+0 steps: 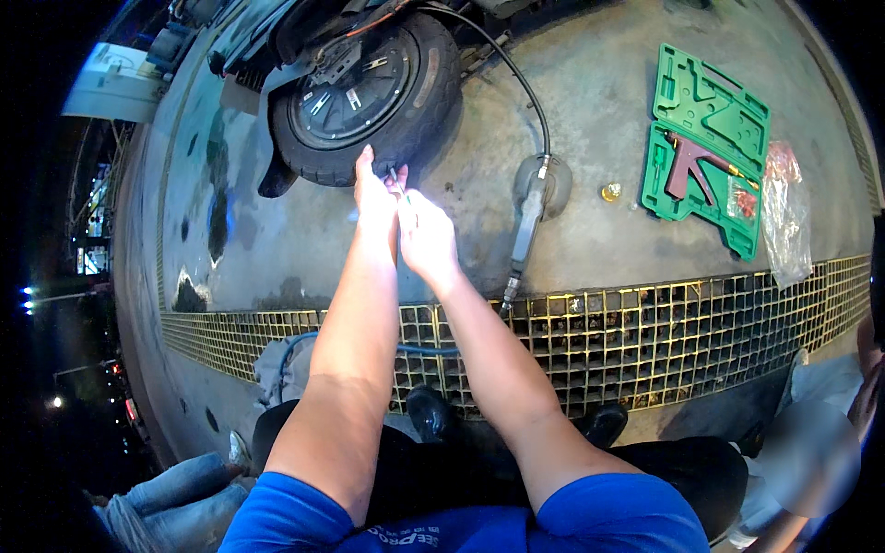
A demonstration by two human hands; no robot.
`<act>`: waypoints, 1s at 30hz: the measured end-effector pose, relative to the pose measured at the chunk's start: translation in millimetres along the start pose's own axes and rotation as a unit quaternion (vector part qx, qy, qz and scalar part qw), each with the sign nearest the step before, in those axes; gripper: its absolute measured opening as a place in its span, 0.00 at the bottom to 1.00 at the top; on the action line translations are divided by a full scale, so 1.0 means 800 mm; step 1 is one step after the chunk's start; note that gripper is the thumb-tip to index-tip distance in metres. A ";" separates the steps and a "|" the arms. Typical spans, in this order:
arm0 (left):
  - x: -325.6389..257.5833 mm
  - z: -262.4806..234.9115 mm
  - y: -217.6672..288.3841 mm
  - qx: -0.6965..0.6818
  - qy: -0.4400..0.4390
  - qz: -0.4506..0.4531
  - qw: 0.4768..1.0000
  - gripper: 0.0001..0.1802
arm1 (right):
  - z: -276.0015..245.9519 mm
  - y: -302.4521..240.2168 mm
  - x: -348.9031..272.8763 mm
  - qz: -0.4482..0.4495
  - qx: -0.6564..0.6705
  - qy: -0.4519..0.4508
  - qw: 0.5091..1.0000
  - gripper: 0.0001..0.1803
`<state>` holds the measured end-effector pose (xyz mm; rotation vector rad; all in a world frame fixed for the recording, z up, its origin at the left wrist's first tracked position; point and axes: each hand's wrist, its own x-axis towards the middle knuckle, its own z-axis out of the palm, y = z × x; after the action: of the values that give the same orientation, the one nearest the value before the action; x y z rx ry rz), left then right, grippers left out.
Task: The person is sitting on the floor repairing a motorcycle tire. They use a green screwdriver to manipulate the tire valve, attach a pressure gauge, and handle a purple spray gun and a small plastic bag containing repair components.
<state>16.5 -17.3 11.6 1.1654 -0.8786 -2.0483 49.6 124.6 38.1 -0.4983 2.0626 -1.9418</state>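
A black scooter wheel (pixel 364 88) with a thick tyre stands on the wet concrete floor ahead of me. My left hand (pixel 373 194) rests flat against the lower tread of the tyre. My right hand (pixel 424 230), brightly lit, pinches a thin tool (pixel 395 175) that points into the tread beside the left hand's fingers. Both forearms reach forward from blue sleeves.
An air tool (pixel 528 217) on a black hose (pixel 516 78) lies right of the hands. An open green tool case (pixel 705 147) holds a dark red pistol-shaped tool, with a plastic bag (pixel 784 217) beside it. A metal drain grate (pixel 645 336) crosses in front of my black shoes. Other people sit at both lower corners.
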 end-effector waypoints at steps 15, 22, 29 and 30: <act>-0.018 0.011 -0.005 0.019 -0.018 0.021 0.999 0.23 | 0.001 0.018 0.019 0.184 0.338 -0.054 0.922 0.12; -0.008 0.006 -0.003 -0.008 -0.024 -0.007 1.000 0.26 | -0.020 0.005 0.003 0.321 0.498 -0.107 0.798 0.08; -0.009 0.009 -0.003 -0.018 -0.026 -0.029 0.999 0.25 | -0.013 0.058 0.027 0.392 0.722 -0.193 0.537 0.09; -0.009 0.013 -0.003 -0.010 -0.021 -0.038 0.999 0.25 | -0.011 0.063 0.030 0.391 0.729 -0.187 0.531 0.10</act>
<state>9.6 -8.0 17.0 1.1647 -0.8432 -2.1444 20.6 124.4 -10.4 0.3673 -0.1587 -1.8377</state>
